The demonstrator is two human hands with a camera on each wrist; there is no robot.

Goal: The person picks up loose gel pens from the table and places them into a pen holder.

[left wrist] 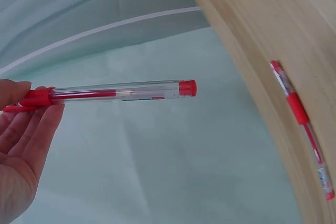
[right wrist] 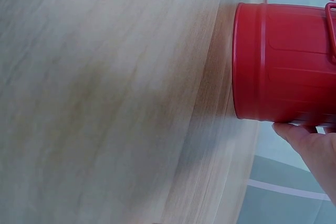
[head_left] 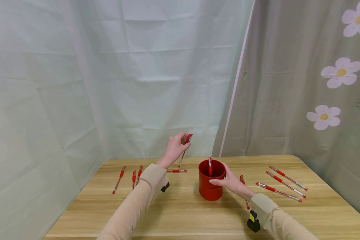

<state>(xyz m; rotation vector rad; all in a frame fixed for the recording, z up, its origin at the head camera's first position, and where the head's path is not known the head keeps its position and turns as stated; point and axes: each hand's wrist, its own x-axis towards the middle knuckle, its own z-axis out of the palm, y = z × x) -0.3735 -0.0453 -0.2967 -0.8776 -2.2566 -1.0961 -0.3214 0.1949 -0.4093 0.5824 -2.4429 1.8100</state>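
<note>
In the head view my left hand (head_left: pixel 174 147) is raised above the back of the table, pinching a red gel pen (head_left: pixel 183 155) near its upper end. The left wrist view shows thumb and fingertips on the red part of this pen (left wrist: pixel 142 91), its clear barrel sticking out. My right hand (head_left: pixel 233 182) holds a red metal pail (head_left: pixel 208 192) from its right side, thumb at the front near the rim. One red pen (head_left: pixel 210 166) stands inside the pail. The pail's wire handle (right wrist: pixel 331 32) shows in the right wrist view.
Several red pens lie on the wooden table (head_left: pixel 180 216): some at left, such as one pen (head_left: pixel 119 180), one pen (head_left: pixel 177 171) behind my left wrist, one pen (head_left: pixel 247 203) by my right wrist, and three at right, including one pen (head_left: pixel 279 192). Curtains (head_left: pixel 168 83) hang behind.
</note>
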